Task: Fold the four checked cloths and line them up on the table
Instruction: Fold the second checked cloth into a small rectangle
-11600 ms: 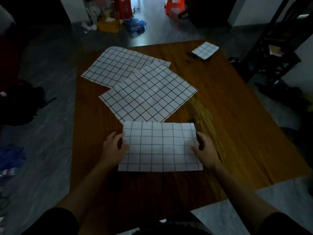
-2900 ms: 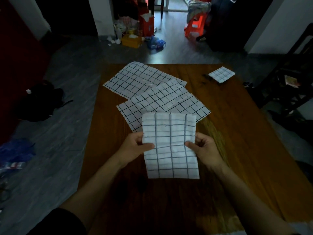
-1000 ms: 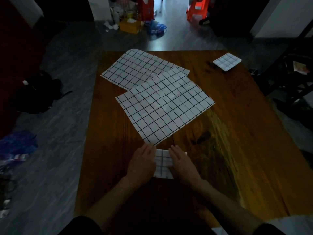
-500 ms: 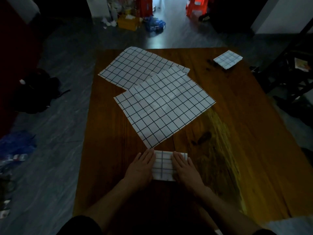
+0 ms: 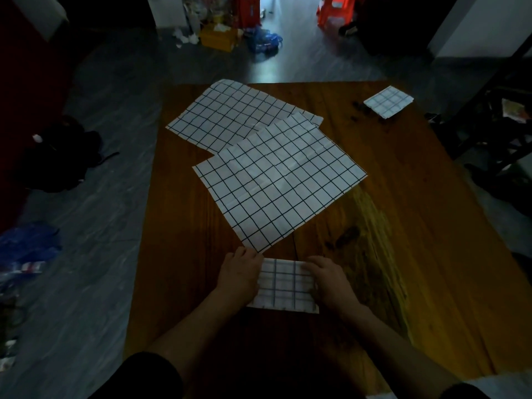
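A small folded checked cloth (image 5: 283, 285) lies flat on the wooden table (image 5: 417, 254) near its front edge. My left hand (image 5: 239, 276) rests on its left side and my right hand (image 5: 328, 280) on its right side, both with fingers curled at the cloth's edges. Just beyond them a large unfolded checked cloth (image 5: 279, 182) lies spread out, overlapping a second unfolded cloth (image 5: 233, 113) at the far left. Another folded cloth (image 5: 388, 101) sits at the far right corner.
A dark chair (image 5: 495, 122) stands off the table's right side. Black bags (image 5: 57, 156) and blue plastic (image 5: 26, 246) lie on the floor to the left. Boxes and red stools clutter the floor beyond the far edge.
My hands have slid outward from the cloth's middle to its left and right sides, so more of the folded cloth shows. The other cloths have not moved.
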A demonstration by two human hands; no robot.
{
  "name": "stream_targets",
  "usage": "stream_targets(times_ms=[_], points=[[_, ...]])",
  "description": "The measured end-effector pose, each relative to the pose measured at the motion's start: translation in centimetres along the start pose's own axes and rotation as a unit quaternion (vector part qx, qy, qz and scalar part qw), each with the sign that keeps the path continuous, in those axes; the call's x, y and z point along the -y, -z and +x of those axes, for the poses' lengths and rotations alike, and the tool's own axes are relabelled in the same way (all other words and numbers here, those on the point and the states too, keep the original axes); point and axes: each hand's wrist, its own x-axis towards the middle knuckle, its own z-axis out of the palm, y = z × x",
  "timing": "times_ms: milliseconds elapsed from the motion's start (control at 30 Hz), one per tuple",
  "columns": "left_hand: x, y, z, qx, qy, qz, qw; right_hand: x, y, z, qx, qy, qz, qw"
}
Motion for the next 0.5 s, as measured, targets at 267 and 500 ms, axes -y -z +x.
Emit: stream_targets(times_ms=[267,500], points=[[-0.2,0.8,2.5,0.082,0.033,0.027,0.996,0.4,0.7,2.0,0.047,-0.044,-0.042,0.997],[-0.8,1.5,3.0,0.099,0.018,0.002,0.995,1.2,1.0,2.9,0.061,-0.097,-0.044,0.992]])
